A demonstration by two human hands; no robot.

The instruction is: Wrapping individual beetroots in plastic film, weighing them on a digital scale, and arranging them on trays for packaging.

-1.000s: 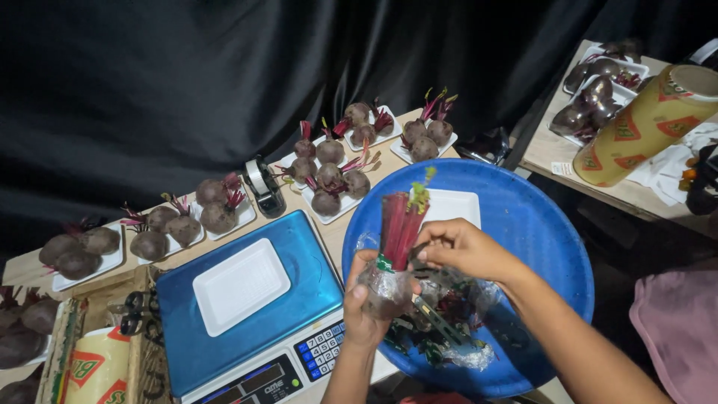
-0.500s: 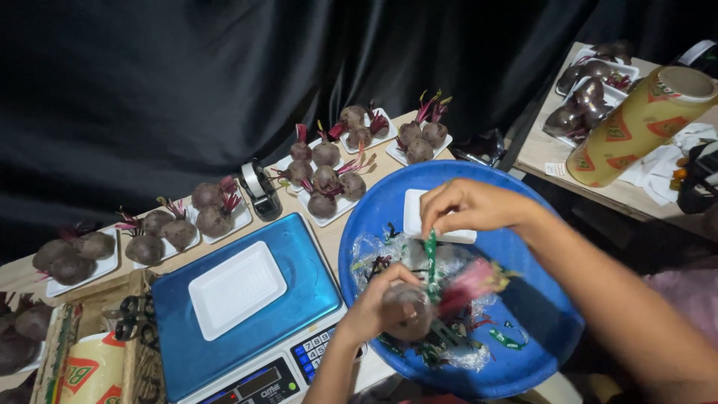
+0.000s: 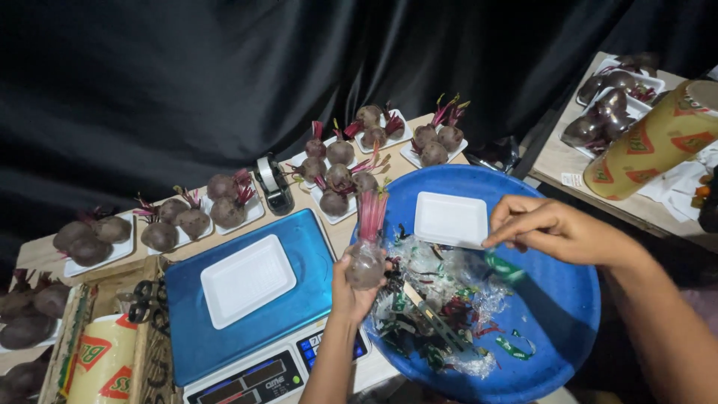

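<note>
Left hand: your left hand [image 3: 353, 288] is clamped round a beetroot [image 3: 366, 263] in clear wrap, stalks pointing up, held over the near rim of the basin.
Right hand: your right hand [image 3: 555, 228] hovers loosely curled, fingertips pinching a scrap of green tape [image 3: 502, 265]; I cannot tell how firmly.
Hands: well apart, the white tray [image 3: 451, 219] lying between and just beyond them.
Basin: the blue basin [image 3: 557, 314] sits under your right hand; wrap scraps [image 3: 441, 299] are heaped in it, just right of your left hand.
Scale: blue weighing scale [image 3: 299, 247] just left of your left hand, carrying a second white tray [image 3: 247, 280].
Beyond hands: trays of beetroots [image 3: 340, 168] in a row, a tape dispenser [image 3: 273, 183] among them.
Far right: film roll [image 3: 652, 142], past your right hand.
</note>
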